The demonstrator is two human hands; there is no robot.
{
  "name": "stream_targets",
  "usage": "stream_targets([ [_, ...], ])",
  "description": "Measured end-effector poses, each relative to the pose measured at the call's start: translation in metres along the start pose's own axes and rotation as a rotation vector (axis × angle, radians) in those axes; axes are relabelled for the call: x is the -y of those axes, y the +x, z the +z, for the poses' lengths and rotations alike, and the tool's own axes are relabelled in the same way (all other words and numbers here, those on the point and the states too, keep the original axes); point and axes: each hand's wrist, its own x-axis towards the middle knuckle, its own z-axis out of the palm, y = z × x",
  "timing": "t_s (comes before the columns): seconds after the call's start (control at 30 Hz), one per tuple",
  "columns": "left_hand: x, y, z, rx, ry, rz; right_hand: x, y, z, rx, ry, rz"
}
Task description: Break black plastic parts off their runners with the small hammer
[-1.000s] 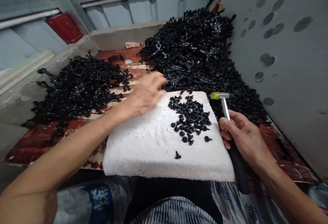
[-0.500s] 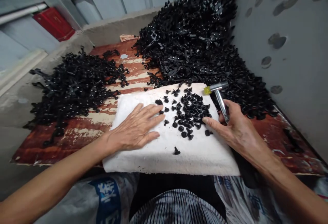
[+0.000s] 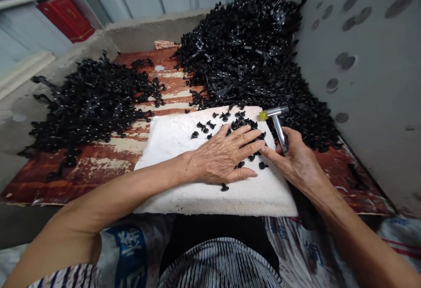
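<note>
Fingers (image 3: pixel 244 139) of a worker's left hand (image 3: pixel 219 160) lie spread wide over small black pieces (image 3: pixel 243 123) on a white pad (image 3: pixel 174 196); whatever sits beneath the palm is hidden. The right hand (image 3: pixel 297 156) grips a yellow-tipped hammer (image 3: pixel 279 132) at the pad's right edge, thumb beside the pieces. Arranging the loose pieces appears to be the step in hand; lifting one would call for a narrow pinch, hammer held clear. Beyond, a large black heap (image 3: pixel 237 59) and a smaller pile (image 3: pixel 92 103) cover parts of the reddish worktop (image 3: pixel 95 165).
</note>
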Motion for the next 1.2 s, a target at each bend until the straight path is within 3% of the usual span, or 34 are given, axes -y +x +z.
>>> stream_targets([
  [0.1,0.000,-0.009,0.002,0.059,0.003,-0.039,-0.001,0.000,0.000,0.014,-0.008,0.005],
  [0.27,0.003,-0.069,-0.009,0.118,0.095,-0.171,-0.002,0.000,-0.001,0.005,-0.007,0.006],
  [0.37,0.004,-0.105,-0.015,0.075,0.121,-0.250,-0.001,-0.001,-0.001,-0.005,0.008,0.000],
  [0.47,0.003,-0.126,-0.018,-0.046,0.133,-0.291,0.001,-0.001,-0.001,-0.002,0.006,0.017],
  [0.6,-0.007,-0.112,-0.015,-0.119,0.114,-0.361,0.002,-0.001,-0.001,-0.004,-0.004,0.017],
  [0.77,-0.014,-0.045,-0.004,-0.002,0.050,-0.168,0.003,-0.001,0.000,-0.023,-0.021,0.013],
  [0.87,-0.009,-0.023,-0.001,0.058,0.030,-0.124,0.001,0.000,0.001,-0.024,-0.018,-0.002],
  [0.97,-0.004,-0.034,-0.002,0.104,0.027,-0.168,0.001,0.000,0.000,-0.020,-0.012,-0.005],
  [1.2,-0.002,-0.114,-0.011,0.150,0.076,-0.405,0.005,0.000,-0.001,-0.006,-0.029,0.046],
])
